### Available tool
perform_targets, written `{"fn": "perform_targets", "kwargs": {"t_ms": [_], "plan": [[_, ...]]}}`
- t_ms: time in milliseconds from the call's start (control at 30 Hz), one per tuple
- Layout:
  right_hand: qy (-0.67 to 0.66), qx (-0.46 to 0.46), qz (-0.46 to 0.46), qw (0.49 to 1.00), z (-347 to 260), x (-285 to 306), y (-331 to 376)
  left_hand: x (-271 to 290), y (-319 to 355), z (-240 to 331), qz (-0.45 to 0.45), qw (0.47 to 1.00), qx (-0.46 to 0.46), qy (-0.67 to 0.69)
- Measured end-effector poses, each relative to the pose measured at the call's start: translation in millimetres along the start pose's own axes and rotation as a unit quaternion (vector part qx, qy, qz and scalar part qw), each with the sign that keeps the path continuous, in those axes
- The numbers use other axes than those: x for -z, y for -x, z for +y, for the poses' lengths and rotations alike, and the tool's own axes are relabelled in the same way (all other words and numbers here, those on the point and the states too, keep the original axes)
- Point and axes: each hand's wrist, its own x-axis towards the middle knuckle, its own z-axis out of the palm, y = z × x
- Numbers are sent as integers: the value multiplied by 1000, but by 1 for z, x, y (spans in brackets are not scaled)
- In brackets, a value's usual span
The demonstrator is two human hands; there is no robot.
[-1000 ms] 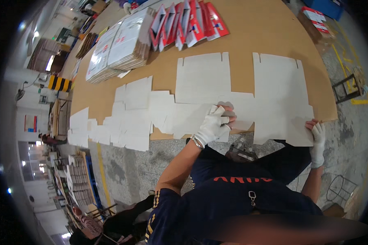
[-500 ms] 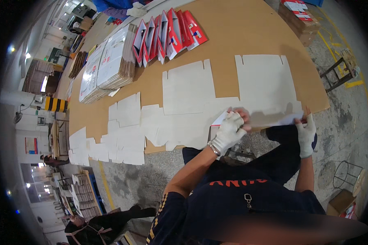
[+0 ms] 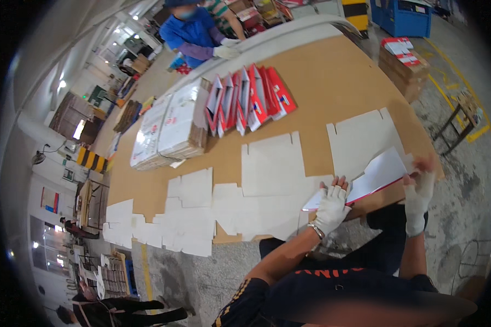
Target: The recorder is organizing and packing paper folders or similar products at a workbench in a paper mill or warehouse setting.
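Observation:
At the near right edge of the table lies a flat carton blank [image 3: 360,136], its pale inner side up. A white panel with a thin red edge [image 3: 381,173] is folded up over its near part. My left hand [image 3: 333,208], in a white fingerless glove, rests on the left part of this panel with fingers stretched out. My right hand [image 3: 418,203], gloved the same way, is at the panel's right end; its fingers are smeared by motion, and whether they touch the panel cannot be seen. More pale blanks [image 3: 273,166] lie overlapping to the left.
Red folded cartons [image 3: 263,101] stand in a row beyond the blanks, beside a strapped bundle of white cardboard [image 3: 172,122]. A person in blue [image 3: 193,38] is at the table's far edge. Brown boxes [image 3: 403,71] stand at right, near a stool [image 3: 458,125].
The view has shifted, so the table shows lower. The white panel has come up and lies over the blank. My left hand has flattened onto it, and my right hand has lifted slightly.

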Motion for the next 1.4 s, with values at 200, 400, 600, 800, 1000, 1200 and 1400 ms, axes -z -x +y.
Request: {"fn": "perform_targets", "kwargs": {"t_ms": [200, 400, 600, 800, 1000, 1200, 1400], "plan": [[-97, -97, -161, 977, 78, -55, 74, 31, -25, 16, 63, 997, 33, -2], [-291, -126, -109, 942, 39, -121, 67, 3, -7, 1, 72, 996, -6, -50], [-23, 0, -107, 994, 29, -132, 42, 7, 11, -39, 148, 985, 39, -74], [149, 256, -221, 929, 28, -143, 17, 25, 23, -42, 8, 993, 70, 97], [8, 174, -180, 968, 32, -130, -14, 79, 86, -64, 90, 994, 44, -37], [-52, 88, -228, 968, 60, -97, -22, 92, 105, -125, 5, 993, 119, -7], [253, 255, -307, 881, 90, -94, -16, 90, 113, -165, -3, 991, 14, 130]]}}
